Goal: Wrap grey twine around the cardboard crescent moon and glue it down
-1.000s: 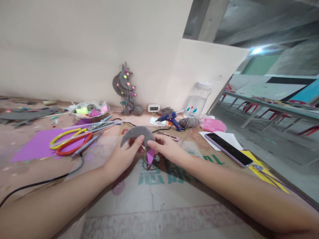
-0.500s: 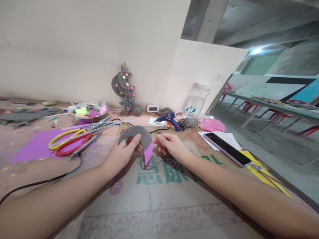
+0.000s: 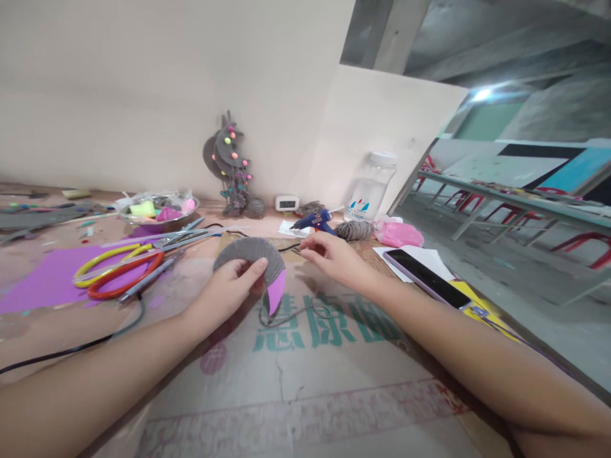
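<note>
My left hand (image 3: 233, 283) grips a crescent (image 3: 251, 253) wrapped in grey yarn, thumb on its face. The crescent's lower tip is bare purple (image 3: 275, 292). Grey yarn (image 3: 298, 314) trails from that tip in a loose curve over the cardboard (image 3: 229, 407). To the right of the crescent, apart from it, my right hand (image 3: 329, 254) is raised with fingertips pinched together; whatever they hold is too small to make out. Behind it lies a blue glue gun (image 3: 315, 221).
Scissors with yellow and red handles (image 3: 125, 273) lie left on purple sheet. Behind stand a bowl of clay (image 3: 160, 213), a decorated moon ornament (image 3: 231, 159), a small clock (image 3: 287, 203) and a bottle (image 3: 370, 187). A phone (image 3: 427, 278) rests at right.
My right hand has moved up and away from the crescent's purple tip, widening the gap. The view has shifted slightly. The left hand still holds the crescent.
</note>
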Demonstrator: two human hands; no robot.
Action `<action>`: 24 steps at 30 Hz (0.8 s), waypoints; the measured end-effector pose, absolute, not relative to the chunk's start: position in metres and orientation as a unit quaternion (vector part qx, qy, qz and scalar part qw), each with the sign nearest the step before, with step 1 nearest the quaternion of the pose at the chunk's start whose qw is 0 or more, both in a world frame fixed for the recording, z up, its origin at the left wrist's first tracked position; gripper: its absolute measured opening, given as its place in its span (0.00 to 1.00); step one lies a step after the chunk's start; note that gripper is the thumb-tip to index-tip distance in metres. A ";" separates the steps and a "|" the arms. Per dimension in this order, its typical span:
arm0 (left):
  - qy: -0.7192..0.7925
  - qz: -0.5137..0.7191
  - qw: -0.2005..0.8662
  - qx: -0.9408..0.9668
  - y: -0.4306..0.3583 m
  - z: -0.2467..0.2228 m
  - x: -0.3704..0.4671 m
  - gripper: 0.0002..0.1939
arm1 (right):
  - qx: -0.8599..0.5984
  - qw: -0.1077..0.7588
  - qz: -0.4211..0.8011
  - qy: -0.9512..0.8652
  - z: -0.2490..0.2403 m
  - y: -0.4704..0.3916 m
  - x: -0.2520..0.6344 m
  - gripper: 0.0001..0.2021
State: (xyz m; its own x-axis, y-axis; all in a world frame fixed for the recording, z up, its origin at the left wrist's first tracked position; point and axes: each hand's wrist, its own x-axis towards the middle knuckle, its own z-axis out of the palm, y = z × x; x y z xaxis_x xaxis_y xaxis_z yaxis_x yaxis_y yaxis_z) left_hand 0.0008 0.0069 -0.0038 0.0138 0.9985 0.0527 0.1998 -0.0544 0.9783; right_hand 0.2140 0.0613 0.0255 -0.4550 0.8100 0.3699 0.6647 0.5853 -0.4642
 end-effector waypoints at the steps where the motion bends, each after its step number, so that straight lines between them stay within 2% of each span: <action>1: 0.532 0.458 0.442 0.558 0.007 -0.005 0.001 0.21 | -0.438 0.266 0.071 -0.856 0.025 0.067 0.220 0.09; 4: 0.534 0.461 0.448 0.549 0.007 -0.005 0.002 0.21 | -0.421 0.196 -0.025 -0.885 0.017 0.080 0.233 0.13; 8: 0.534 0.452 0.437 0.566 0.007 -0.003 0.003 0.22 | -0.399 0.147 -0.056 -0.903 0.002 0.089 0.238 0.13; 12: 0.538 0.445 0.424 0.578 0.007 -0.003 0.001 0.22 | -0.438 0.190 -0.059 -0.877 -0.004 0.092 0.238 0.11; 16: 0.536 0.443 0.413 0.588 0.009 -0.004 0.000 0.22 | -0.467 0.328 -0.002 -0.821 0.005 0.078 0.231 0.13; 18: 0.538 0.447 0.413 0.584 0.009 -0.003 0.001 0.21 | -0.453 0.369 0.025 -0.811 0.011 0.063 0.224 0.13; 24: 0.548 0.442 0.394 0.591 0.009 -0.002 0.001 0.20 | -0.351 0.271 0.003 -0.896 0.014 0.025 0.205 0.14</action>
